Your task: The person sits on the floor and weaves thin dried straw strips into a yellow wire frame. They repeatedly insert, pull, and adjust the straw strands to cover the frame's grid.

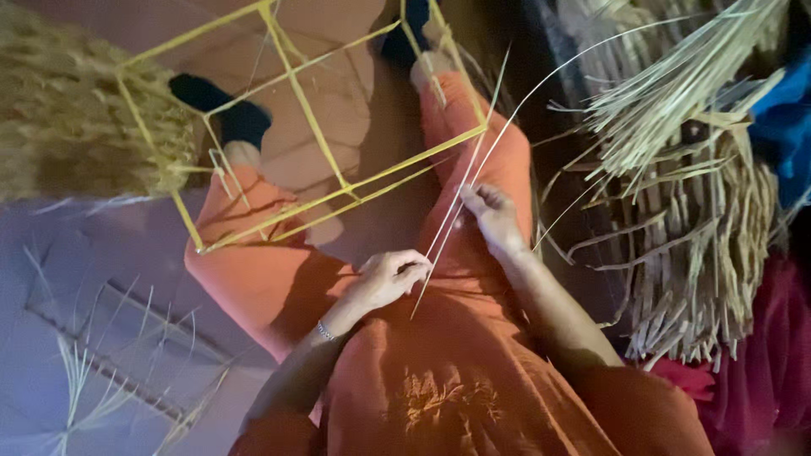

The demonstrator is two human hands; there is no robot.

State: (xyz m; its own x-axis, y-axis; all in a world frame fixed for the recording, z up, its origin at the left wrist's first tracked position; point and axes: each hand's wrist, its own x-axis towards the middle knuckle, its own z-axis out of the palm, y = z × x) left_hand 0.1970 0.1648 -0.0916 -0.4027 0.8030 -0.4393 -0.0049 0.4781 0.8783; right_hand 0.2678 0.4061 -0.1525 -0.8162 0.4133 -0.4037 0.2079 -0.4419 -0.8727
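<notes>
I sit on the floor [101,253] with my legs out in front of me, in my orange clothes. My left hand [390,277] is closed in a pinch on the low end of some thin pale strips [452,211]. My right hand [492,215] is a bit higher up and its fingers are closed on the same strips too. So both hands have a grip on them. The strips run up from my lap and bend away to the right in a long curve.

A yellow frame [296,101] made of sticks rests over my legs, near my feet. It looks like an open box with thin bars. The strips cross its near bar, but I cannot tell if they are tied to it.

I think the work is only starting. The frame is bare. No strips are woven on it yet, as far as I can see. All the sides are left to fill.

On my right is a big heap of dry strips [693,194]. On my left is a fuzzy straw bundle [68,118]. A few loose bits [93,380] lie on the floor.
</notes>
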